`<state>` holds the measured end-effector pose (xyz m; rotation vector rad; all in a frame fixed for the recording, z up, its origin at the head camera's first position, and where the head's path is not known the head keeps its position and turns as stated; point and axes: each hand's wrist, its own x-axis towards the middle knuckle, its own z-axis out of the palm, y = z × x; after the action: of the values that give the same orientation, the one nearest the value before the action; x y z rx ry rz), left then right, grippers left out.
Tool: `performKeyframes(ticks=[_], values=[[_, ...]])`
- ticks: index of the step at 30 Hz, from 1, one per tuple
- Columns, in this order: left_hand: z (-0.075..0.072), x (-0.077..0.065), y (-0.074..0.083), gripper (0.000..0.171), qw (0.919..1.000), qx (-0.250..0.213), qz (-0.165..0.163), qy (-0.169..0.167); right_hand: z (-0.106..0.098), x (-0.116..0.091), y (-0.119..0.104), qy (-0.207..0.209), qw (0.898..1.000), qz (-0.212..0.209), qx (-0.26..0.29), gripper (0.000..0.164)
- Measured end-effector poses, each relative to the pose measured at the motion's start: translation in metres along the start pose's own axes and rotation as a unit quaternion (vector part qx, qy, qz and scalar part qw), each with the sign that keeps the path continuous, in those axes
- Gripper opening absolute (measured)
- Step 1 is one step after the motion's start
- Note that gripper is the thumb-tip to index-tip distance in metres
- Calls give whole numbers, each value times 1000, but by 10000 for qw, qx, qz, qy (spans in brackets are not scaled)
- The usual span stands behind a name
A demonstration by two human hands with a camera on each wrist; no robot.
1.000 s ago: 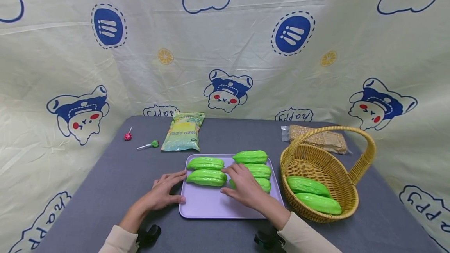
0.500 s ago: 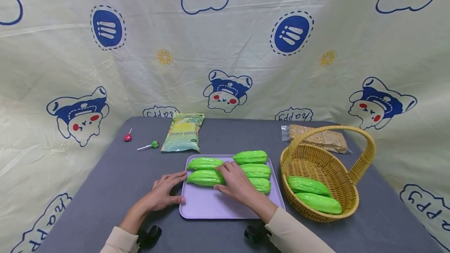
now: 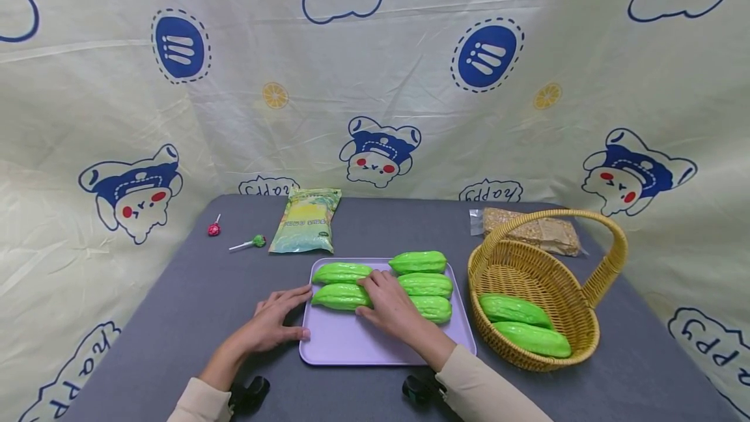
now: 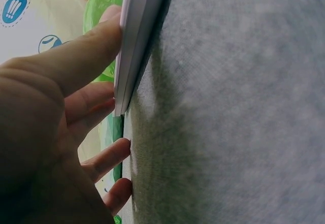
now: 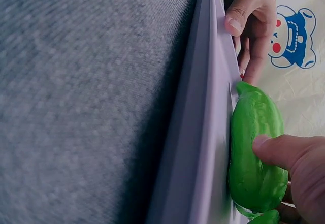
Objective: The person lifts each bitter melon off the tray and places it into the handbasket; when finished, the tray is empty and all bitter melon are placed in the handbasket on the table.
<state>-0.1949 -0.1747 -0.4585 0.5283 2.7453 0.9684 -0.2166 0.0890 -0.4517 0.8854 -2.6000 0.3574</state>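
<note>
At the tray (image 3: 334, 347), right fingers (image 3: 377, 282) — shifted left — pinching a gourd (image 3: 338, 297), left fingers (image 3: 293, 296) uncurled

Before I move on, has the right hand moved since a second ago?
Yes. Against the purple tray in the head view, the right hand has shifted left, away from the wicker basket.

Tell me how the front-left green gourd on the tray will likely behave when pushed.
The gourd may slide easily, since its skin looks glossy. Its long, rounded body could roll a little. It is probably fairly stiff, as I see no dent where your right hand touches it.
</note>
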Motion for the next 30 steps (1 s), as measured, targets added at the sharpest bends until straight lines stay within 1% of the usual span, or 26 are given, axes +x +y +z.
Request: performKeyframes(ticks=[7, 13, 21, 30], values=[[1, 0, -2, 76, 9999, 24, 96, 14, 1, -2, 0, 130, 9999, -92, 19, 46], [1, 1, -2, 76, 10000, 32, 43, 17, -5, -3, -1, 256, 9992, -49, 316, 46], [0, 1, -1, 75, 10000, 55, 48, 35, -28, -5, -2, 439, 9967, 110, 666, 46], [0, 0, -1, 76, 10000, 89, 11, 31, -58, -16, 3, 485, 9955, 314, 747, 48]])
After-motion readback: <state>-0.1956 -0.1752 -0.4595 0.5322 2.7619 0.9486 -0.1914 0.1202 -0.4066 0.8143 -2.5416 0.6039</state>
